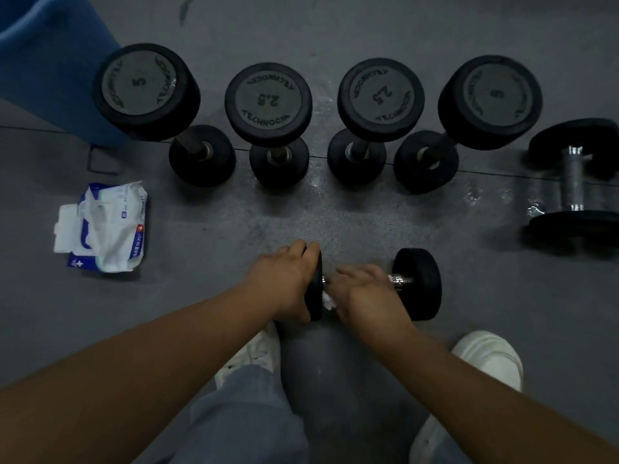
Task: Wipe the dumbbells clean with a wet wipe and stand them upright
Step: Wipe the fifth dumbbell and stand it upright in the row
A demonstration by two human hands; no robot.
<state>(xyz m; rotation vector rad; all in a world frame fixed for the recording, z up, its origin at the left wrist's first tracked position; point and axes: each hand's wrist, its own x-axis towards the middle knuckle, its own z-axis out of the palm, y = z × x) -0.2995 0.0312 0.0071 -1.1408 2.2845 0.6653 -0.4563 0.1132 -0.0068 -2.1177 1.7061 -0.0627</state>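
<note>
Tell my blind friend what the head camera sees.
The left hand grips one end of a small dumbbell lying on the floor while the right hand holds a white wipe on its handle. Four dumbbells stand upright behind.

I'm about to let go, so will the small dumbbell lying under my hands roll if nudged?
Probably: the small dumbbell lies on its side on round ends, so it could roll across the floor. Its metal handle and thick ends suggest it's heavy for its size. The left hand gripping one end may be steadying it.
</note>
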